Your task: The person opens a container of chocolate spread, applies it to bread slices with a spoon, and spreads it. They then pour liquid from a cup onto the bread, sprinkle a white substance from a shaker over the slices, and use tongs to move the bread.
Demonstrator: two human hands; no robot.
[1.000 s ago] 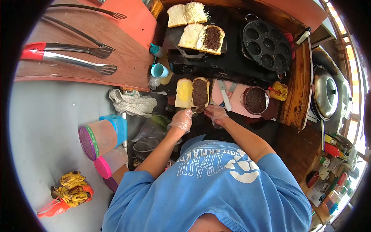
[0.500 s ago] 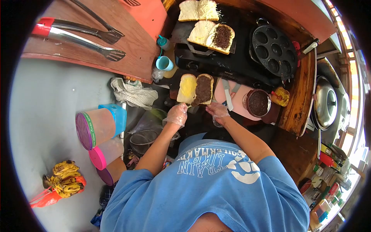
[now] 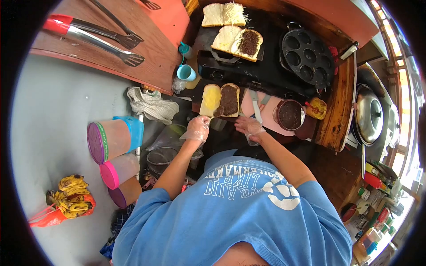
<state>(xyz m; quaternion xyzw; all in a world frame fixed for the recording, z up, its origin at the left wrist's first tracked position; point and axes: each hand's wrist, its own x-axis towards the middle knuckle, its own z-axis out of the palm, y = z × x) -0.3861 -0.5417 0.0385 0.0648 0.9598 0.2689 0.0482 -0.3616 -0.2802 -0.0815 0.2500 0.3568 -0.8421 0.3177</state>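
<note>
My gloved left hand (image 3: 197,128) is closed around the thin handle of a spoon (image 3: 218,112) whose head is coated in dark brown filling. That spoon head lies over the inner edges of two bread slices, side by side on a dark board. One is the yellow-spread slice (image 3: 210,99); the other, the brown-covered slice (image 3: 230,98), carries a thick layer of chocolate-coloured sprinkles or paste. My right hand (image 3: 249,127), also in a clear plastic glove, has its fingers stretched out just below the brown slice's near corner. Nothing shows in its grasp.
Right of the bread, a knife (image 3: 256,107) and a jar of brown filling (image 3: 289,115) rest on a pink board (image 3: 273,125). Behind are a black stove (image 3: 248,78), more topped bread (image 3: 237,42) and a round-hollowed pan (image 3: 308,56). Tongs (image 3: 102,42) lie left.
My left hand and the spoon have shifted slightly left and up, the spoon head now between the slices. My right hand's fingers have straightened and come away from the bread edge.
</note>
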